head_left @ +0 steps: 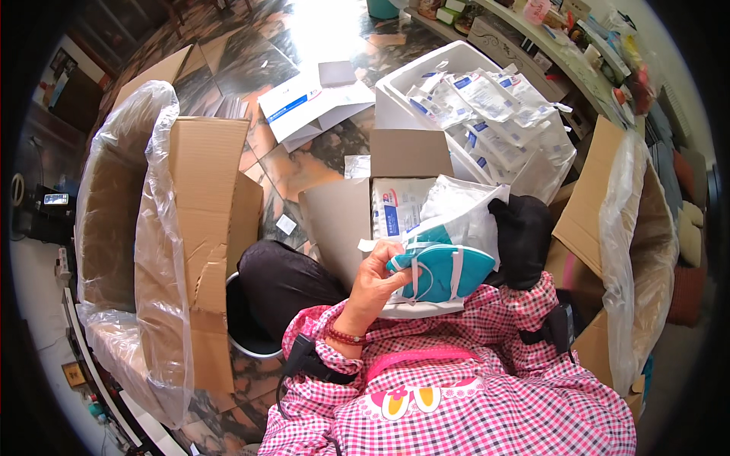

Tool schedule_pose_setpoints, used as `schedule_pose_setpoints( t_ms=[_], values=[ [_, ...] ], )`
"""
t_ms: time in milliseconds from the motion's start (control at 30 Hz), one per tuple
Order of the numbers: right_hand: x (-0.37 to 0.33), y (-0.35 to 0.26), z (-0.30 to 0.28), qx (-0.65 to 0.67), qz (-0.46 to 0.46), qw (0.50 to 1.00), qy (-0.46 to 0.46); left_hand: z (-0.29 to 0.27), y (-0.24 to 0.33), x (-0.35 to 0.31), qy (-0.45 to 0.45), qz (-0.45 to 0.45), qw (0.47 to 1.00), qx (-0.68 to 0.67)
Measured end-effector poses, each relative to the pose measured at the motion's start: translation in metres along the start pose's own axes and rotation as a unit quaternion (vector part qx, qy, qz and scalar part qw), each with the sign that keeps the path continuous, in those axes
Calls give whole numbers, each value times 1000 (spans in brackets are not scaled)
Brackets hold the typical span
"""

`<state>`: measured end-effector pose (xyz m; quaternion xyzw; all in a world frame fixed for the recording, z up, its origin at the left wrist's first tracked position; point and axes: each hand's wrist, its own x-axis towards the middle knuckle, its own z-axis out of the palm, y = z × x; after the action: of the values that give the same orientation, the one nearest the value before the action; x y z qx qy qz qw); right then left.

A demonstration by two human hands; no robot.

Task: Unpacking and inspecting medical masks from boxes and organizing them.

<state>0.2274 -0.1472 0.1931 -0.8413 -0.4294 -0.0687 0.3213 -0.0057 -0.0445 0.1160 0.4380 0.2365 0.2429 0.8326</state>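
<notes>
My left hand [374, 285], with a red bead bracelet at the wrist, pinches a teal cup-shaped face mask [468, 275] by its left edge. White elastic straps cross the mask. It is held over a small open carton [411, 154] in front of me, which contains white packets [401, 211] with blue and red print. My right sleeve [530, 298] ends beside a black cloth shape [525, 239] at the carton's right. Whether that is a glove or a trouser leg I cannot tell, and no fingers of my right hand can be made out.
Plastic-lined cardboard boxes stand at left [201, 190] and right [589, 213]. A white bin [395, 106] heaped with sealed packets [494, 114] is at the back right. An opened-out carton [304, 106] lies on the marble floor. A bucket rim [255, 353] shows beside my left knee.
</notes>
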Motion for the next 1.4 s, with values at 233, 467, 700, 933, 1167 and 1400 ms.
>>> schedule_pose_setpoints(
  t_ms=[233,467,700,933,1167,1400],
  values=[
    [0,67,-2,386,216,897,3,-23,7,-8,90,-19,986,-138],
    [22,79,-6,174,183,957,141,-32,-6,6,197,31,977,-80],
    [78,89,-39,374,106,890,236,-22,-10,11,44,-54,995,73],
    [161,141,-11,258,120,926,247,-7,1,22,65,78,800,591],
    [207,205,36,-164,131,954,216,1,42,65,114,-2,720,684],
    [246,152,136,-296,31,955,-4,-12,20,83,138,107,702,690]
  ],
)
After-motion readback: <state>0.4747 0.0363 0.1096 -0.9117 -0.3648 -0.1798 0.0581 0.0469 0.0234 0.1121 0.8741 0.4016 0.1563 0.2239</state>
